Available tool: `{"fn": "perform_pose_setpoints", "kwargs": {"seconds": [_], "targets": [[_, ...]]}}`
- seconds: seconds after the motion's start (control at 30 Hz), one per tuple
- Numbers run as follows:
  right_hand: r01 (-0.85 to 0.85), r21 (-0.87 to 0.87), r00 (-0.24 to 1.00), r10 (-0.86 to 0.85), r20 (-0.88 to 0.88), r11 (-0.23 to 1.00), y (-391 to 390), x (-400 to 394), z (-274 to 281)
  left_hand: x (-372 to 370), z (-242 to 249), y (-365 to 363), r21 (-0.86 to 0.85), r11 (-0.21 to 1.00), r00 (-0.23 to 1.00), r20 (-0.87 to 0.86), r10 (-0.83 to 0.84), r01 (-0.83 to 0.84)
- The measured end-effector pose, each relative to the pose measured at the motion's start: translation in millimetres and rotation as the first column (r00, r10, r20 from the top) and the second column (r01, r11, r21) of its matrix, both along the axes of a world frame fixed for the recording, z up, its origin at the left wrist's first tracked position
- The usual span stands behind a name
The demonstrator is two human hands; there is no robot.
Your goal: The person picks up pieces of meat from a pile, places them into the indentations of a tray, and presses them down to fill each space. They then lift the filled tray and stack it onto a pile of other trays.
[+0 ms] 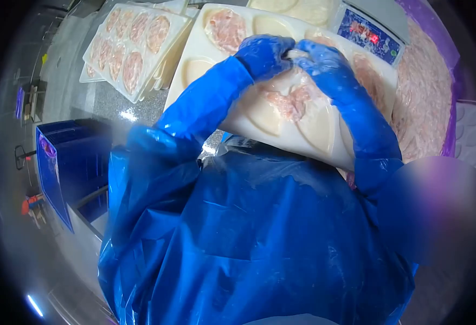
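Observation:
My left hand (267, 56) and my right hand (323, 62), both in wet blue gloves, are close together over a white molded tray (303, 140) with oval hollows. Their fingers are closed on a pale piece of raw meat (298, 54), part of which shows between the fingertips. Just below my hands, a ragged pink clump of minced meat (292, 103) overlaps the middle hollows. One filled hollow holds a flat meat portion (225, 30) at the tray's far left corner. Another meat portion (369, 78) is partly hidden by my right forearm.
A stack of filled white trays (154, 81) stands on the metal table to the left. Behind the tray is a scale (365, 35) with a red lit display. A large mass of minced meat (425, 92) in purple film lies right. Blue bin (75, 168) at lower left.

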State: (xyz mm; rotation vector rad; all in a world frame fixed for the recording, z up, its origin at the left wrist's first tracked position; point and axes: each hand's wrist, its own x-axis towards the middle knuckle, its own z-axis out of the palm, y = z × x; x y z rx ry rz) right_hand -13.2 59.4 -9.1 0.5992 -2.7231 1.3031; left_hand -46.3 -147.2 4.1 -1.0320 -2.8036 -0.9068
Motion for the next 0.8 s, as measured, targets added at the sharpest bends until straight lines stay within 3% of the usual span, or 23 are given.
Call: {"fn": "perform_pose_setpoints", "kwargs": {"seconds": [0.07,0.1,0.13,0.2,0.23,0.27,0.33,0.37,0.4,0.43,0.47,0.5,0.53,0.6,0.63,0.67,0.7,0.73,0.8], "targets": [[0.044,-0.009,0.996,-0.044,-0.073,0.999,2,3,16,-7,13,0,-0.159,0.979,0.968,0.233,-0.091,0.13],[0.076,-0.232,0.985,-0.038,0.166,0.97,5,3,22,-13,1,-7,0.238,0.953,0.918,0.302,-0.256,0.187],[0.163,-0.429,0.92,0.02,0.391,0.889,6,4,28,-22,-8,-16,0.238,0.954,0.921,0.297,-0.252,0.184],[0.218,-0.52,0.896,0.042,0.443,0.826,-5,11,41,-20,37,-23,0.292,0.949,0.778,0.565,-0.274,0.122],[0.26,-0.55,0.884,0.034,0.467,0.794,-7,8,38,-26,31,-29,0.424,0.906,0.724,0.629,-0.283,-0.014],[0.302,-0.578,0.871,0.027,0.491,0.758,-8,7,35,-26,53,-33,0.333,0.941,0.728,0.66,-0.185,-0.062],[0.308,-0.585,0.849,0.061,0.525,0.75,-4,6,19,-58,33,-45,0.256,0.961,0.791,0.607,-0.076,-0.105],[0.31,-0.591,0.825,0.098,0.556,0.745,-3,6,13,-74,19,-50,0.083,0.997,0.922,0.387,-0.023,-0.01],[0.309,-0.59,0.825,0.098,0.556,0.746,-7,9,13,-73,10,-54,0.084,0.996,0.922,0.386,-0.023,-0.01],[0.329,-0.502,0.841,-0.008,0.54,0.8,-10,15,16,-74,1,-59,0.126,0.992,0.999,0.052,0.016,-0.022],[0.358,-0.407,0.851,-0.114,0.513,0.84,-11,17,17,-73,-3,-61,0.169,0.985,0.957,-0.283,0.066,-0.018],[0.298,-0.369,0.895,-0.123,0.429,0.881,-11,16,15,-58,4,-58,0.197,0.98,0.969,-0.245,0.036,0.014],[0.306,-0.364,0.89,-0.129,0.437,0.88,-13,11,2,-45,4,-55,0.152,0.988,0.997,0.071,-0.029,0.018],[-0.057,-0.531,0.998,0.035,-0.052,0.846,-25,-3,-22,-31,-22,-45,-0.136,0.967,0.921,-0.302,-0.247,0.215],[-0.012,-0.2,0.998,0.0,-0.063,0.98,-40,-6,-27,-30,-26,-47,-0.152,0.962,0.947,-0.198,-0.254,0.226],[-0.008,-0.201,0.998,-0.005,-0.064,0.98,-42,-7,-30,-35,-30,-50,-0.153,0.961,0.945,-0.199,-0.259,0.231],[0.11,0.214,0.973,-0.061,-0.223,0.971,-44,-4,-34,-42,-37,-53,-0.145,0.94,0.92,-0.207,-0.333,0.308],[0.265,0.57,0.923,-0.033,-0.384,0.777,-44,-4,-36,-48,-42,-57,-0.135,0.917,0.891,-0.221,-0.396,0.374],[0.274,0.626,0.932,-0.041,-0.36,0.73,-42,1,-24,-51,-38,-68,-0.19,0.889,0.862,-0.229,-0.452,0.416]]}}
